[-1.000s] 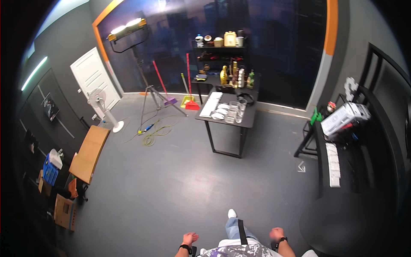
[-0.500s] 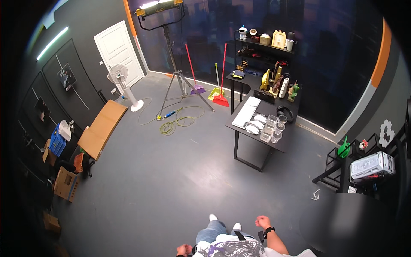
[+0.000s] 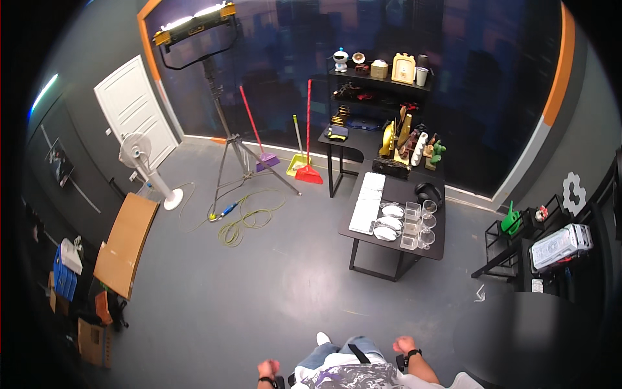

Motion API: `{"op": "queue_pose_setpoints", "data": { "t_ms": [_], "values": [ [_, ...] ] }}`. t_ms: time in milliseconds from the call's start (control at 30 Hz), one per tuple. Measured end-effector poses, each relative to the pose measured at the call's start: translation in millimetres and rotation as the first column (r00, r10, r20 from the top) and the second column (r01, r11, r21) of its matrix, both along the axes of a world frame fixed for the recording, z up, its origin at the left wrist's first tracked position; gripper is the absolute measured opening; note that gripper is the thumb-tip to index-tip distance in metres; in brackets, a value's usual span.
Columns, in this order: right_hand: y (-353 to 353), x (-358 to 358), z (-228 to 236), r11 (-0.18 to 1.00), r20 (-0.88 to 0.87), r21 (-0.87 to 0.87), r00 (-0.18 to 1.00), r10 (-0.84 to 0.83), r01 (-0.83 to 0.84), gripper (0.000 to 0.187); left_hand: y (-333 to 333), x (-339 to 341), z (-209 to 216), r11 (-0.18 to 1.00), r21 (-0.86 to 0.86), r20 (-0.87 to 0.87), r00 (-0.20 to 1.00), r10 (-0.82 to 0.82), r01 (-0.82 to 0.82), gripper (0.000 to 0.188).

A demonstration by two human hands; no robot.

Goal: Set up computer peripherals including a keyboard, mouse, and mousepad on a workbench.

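Observation:
My left hand (image 3: pixel 267 369) is low in the picture beside my hip, a dark band on its wrist. Its fingers look curled in, and nothing shows in them. On the other side, my right hand (image 3: pixel 405 344) hangs forward of my thigh with its fingers folded and nothing visible in them; a dark watch sits on that wrist. Neither hand touches anything. Ahead to the right stands a black table (image 3: pixel 350 220), bearing a white keyboard (image 3: pixel 367 202), several white mice (image 3: pixel 389 222), clear plastic cups (image 3: pixel 427 223), clear square boxes (image 3: pixel 409 227) and black headphones (image 3: pixel 427 193).
A light on a tripod (image 3: pixel 227 123) has a yellow-green cable (image 3: pixel 236 233) coiled near its legs. Brooms (image 3: pixel 308 174) lean against the far wall. Left are a fan (image 3: pixel 146 162) and flat cardboard (image 3: pixel 126 243). A white computer case (image 3: pixel 561 247) stands right; a dark round shape (image 3: pixel 505 337) fills the lower right.
The table, shelf and tripod light now sit lower and mostly farther left in the view. My left hand has come up slightly; my right hand has shifted a little right and down.

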State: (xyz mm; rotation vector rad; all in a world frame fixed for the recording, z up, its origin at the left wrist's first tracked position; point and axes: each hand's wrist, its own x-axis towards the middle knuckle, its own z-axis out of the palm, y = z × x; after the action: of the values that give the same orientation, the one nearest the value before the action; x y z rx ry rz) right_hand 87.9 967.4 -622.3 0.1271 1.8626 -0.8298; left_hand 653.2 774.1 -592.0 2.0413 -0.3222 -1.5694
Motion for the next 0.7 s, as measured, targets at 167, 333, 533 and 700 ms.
{"op": "queue_pose_setpoints", "data": {
  "t_ms": [167, 333, 533, 700],
  "values": [
    [-101, -2, 42, 0.990, -0.027, -0.131, 0.999, 0.040, -0.043, 0.025, -176, -73, 46, 0.942, -0.220, -0.009, 0.965, -0.261, 0.252, 0.022],
    [-203, 0, 80, 0.936, -0.272, -0.294, 0.956, 0.111, -0.192, 0.022, -278, -180, 96, 0.771, -0.351, 0.000, 0.824, -0.567, 0.531, 0.025],
    [-298, -8, 126, 0.886, -0.290, -0.450, 0.956, -0.029, -0.109, 0.021, -345, -289, 116, 0.556, -0.531, 0.046, 0.677, -0.734, 0.639, 0.023],
    [-364, -4, 120, 0.886, -0.261, -0.464, 0.956, -0.132, -0.004, 0.020, -402, -340, 135, 0.352, -0.573, 0.117, 0.499, -0.859, 0.740, 0.023]
  ]
}}
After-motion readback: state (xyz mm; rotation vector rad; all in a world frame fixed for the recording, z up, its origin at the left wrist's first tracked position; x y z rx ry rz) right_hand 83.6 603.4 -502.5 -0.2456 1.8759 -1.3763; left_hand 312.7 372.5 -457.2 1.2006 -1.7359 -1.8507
